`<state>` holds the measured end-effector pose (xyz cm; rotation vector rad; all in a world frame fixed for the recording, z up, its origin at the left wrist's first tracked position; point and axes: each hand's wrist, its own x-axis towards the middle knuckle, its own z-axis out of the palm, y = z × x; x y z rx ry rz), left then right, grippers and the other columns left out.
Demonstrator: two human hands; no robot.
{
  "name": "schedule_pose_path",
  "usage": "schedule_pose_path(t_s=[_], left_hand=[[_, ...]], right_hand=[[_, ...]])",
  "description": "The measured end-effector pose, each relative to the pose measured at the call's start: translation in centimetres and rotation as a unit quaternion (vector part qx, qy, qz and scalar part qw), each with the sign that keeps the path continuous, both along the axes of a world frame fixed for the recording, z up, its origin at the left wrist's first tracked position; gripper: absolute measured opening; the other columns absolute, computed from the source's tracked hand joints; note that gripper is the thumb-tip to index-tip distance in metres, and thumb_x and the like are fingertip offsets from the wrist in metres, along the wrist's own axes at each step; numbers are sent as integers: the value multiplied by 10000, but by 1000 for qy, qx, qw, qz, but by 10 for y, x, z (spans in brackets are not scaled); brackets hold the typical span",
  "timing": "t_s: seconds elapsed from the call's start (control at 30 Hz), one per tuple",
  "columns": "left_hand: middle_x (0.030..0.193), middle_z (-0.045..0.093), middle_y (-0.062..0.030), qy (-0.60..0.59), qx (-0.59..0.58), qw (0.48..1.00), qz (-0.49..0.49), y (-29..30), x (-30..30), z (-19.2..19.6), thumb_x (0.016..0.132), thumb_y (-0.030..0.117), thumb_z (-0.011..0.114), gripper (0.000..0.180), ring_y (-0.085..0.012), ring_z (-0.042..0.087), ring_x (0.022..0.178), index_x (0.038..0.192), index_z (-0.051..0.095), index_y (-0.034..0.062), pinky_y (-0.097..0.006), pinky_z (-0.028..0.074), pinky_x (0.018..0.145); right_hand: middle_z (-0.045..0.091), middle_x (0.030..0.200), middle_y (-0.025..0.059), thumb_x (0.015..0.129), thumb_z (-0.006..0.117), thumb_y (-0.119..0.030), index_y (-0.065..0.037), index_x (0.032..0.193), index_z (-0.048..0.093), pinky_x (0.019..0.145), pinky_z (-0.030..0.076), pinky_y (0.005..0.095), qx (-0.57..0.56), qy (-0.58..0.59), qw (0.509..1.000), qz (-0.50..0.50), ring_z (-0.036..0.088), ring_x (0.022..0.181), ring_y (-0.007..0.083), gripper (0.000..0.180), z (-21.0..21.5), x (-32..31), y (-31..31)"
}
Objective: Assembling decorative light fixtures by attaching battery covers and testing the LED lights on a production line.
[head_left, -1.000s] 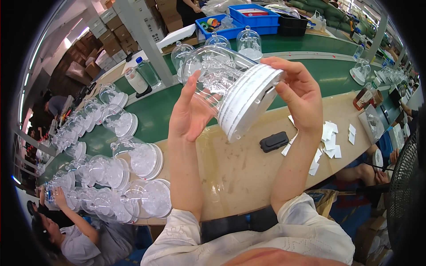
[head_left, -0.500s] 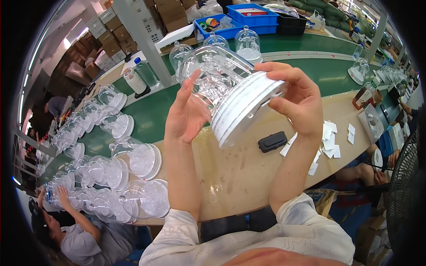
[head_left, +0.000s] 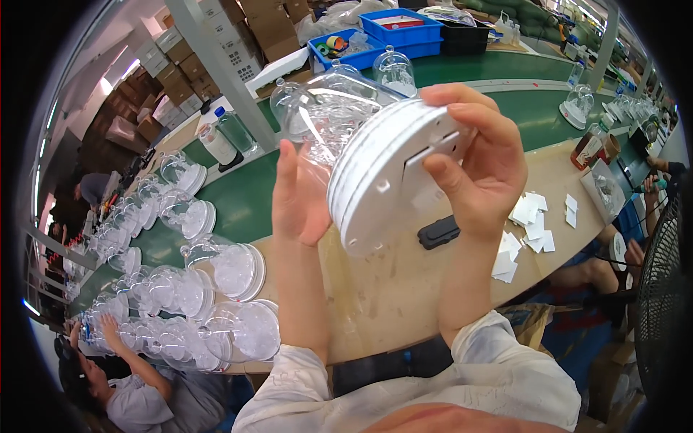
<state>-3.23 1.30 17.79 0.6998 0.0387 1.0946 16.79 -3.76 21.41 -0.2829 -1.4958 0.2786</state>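
Note:
A clear dome ornament with a thick white round base is held tilted over the table, its underside turned toward me. Crinkled, shiny clear material shows inside the dome. My left hand cups the dome from the left; its thumb points up and its other fingers are partly hidden behind it. My right hand grips the base's right edge, fingers over the rim. Its thumb presses on the underside beside a rectangular panel outline, and I cannot tell whether a small cover lies under that thumb.
Many similar domes lie on their sides at the left. Small white square pieces and a black oblong object lie on the brown tabletop. Beyond runs a green belt with blue bins. A co-worker reaches among domes; a fan stands right.
Both hands have tipped the dome ornament so its underside faces me more fully. The right thumb has shifted from the base's edge onto the underside.

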Motion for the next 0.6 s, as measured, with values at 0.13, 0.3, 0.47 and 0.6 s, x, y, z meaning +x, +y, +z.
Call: schedule_pose_path(t_s=[0.13,0.3,0.47,0.6], left_hand=[[1465,365,-197,19,-36,999,-31,-1,1,4,898,503,619,878,-345,376,1353,1485,178,21,-510,363,1086],[1463,346,-220,35,-28,998,34,-3,-2,9,899,481,626,880,-366,366,1352,1481,163,11,-516,359,1089],[1465,327,-239,34,-14,999,33,-4,-4,14,899,475,627,886,-382,361,1350,1479,151,3,-516,353,1093],[1458,340,-234,12,-28,999,22,-1,-7,11,918,476,598,860,-382,366,1345,1477,154,-3,-510,352,1094]], right_hand=[[561,1250,198,738,782,33,13,1112,612,988,435,374,36,83,996,-10,531,1172,275,412,-2,-2,9],[578,1247,196,764,767,33,15,1030,644,922,451,317,39,26,998,-33,558,1095,220,294,-8,0,17],[601,1233,191,769,762,36,7,1001,648,788,462,231,21,62,998,-24,583,975,154,260,-6,-6,14],[619,1215,176,762,771,33,-2,983,647,686,432,180,15,52,998,-16,574,868,101,256,-7,-8,15]])
